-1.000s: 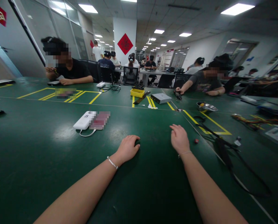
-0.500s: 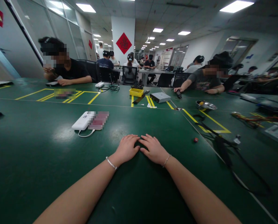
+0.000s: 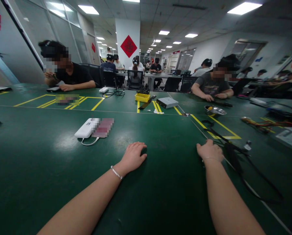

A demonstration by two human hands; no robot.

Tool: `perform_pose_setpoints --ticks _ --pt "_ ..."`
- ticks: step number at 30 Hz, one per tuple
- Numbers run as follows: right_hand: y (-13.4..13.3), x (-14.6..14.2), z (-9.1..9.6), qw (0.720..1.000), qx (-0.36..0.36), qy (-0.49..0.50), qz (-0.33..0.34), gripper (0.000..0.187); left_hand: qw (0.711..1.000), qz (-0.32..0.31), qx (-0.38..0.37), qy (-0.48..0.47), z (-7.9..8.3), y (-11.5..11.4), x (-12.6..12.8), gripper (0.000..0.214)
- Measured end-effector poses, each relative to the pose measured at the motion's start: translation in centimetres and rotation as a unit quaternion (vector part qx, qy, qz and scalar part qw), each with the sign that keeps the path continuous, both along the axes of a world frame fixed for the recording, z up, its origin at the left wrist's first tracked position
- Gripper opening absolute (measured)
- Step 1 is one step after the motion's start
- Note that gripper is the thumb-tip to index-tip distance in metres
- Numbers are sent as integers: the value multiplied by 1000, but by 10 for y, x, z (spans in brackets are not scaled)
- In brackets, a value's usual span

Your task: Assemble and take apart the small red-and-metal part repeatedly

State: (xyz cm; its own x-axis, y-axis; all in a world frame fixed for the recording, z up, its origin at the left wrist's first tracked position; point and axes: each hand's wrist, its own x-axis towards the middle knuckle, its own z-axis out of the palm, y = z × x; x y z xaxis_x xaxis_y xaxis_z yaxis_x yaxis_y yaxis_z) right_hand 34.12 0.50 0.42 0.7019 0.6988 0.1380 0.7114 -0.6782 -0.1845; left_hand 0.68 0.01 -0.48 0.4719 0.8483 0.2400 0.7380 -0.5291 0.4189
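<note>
My left hand [image 3: 133, 157] lies palm down on the green table [image 3: 160, 195], its fingers stretched forward and the thumb a little apart. Nothing is held in it. Further right, my right hand [image 3: 210, 151] reaches over the table, with its fingers bent downward and their tips largely hidden. It covers the spot where a small red object lay, and that object is out of sight now. Close by on the right lies a black cable [image 3: 234, 158] with a thicker section. A small light-coloured piece [image 3: 247, 145] sits beside the cable.
A white power bank [image 3: 87, 128] with a short cable lies left of centre, next to a blurred-out flat object. Further back are a yellow bin [image 3: 142, 97], a grey metal box [image 3: 167, 102] and a metal bowl [image 3: 215, 110]. Two people sit across the table.
My right hand has left my left hand's side and moved right, over the small red object, which is now hidden. My left hand stays put. The person at right has moved their hands.
</note>
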Motion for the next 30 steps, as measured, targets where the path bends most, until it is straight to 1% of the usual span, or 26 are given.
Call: perform_pose_setpoints --ticks 3,5,10,15,19,22,25,27,28,29,30 --pt "2 1 -3 1000 3 -1 22 39 1000 -6 6 1 0 0 0 34" --pt "3 2 -1 1000 6 3 26 35 1000 -8 8 4 0 0 0 34" --pt "2 4 3 1000 -4 -1 23 36 1000 -11 9 5 0 -1 0 33" --pt "-1 3 2 999 -10 -13 33 38 1000 -2 -4 7 2 -1 0 34" --pt "-3 3 3 1000 -3 -4 27 39 1000 -8 -8 5 3 -1 0 34" --pt "-1 -1 10 999 15 -1 32 39 1000 -4 -14 4 3 -1 0 34" --pt "3 -20 16 994 52 43 82 34 1000 0 -15 6 3 -1 1 33" --pt "5 -45 18 978 88 119 148 31 1000 0 -9 7 3 -3 1 34" --pt "5 -61 17 962 102 169 191 30 1000 -1 -6 5 4 -4 2 35" --pt "5 -78 16 939 114 223 235 29 1000 -4 -4 1 4 -5 2 36" --pt "3 -96 14 911 118 279 281 29 1000 -9 -4 -6 5 -6 3 39"
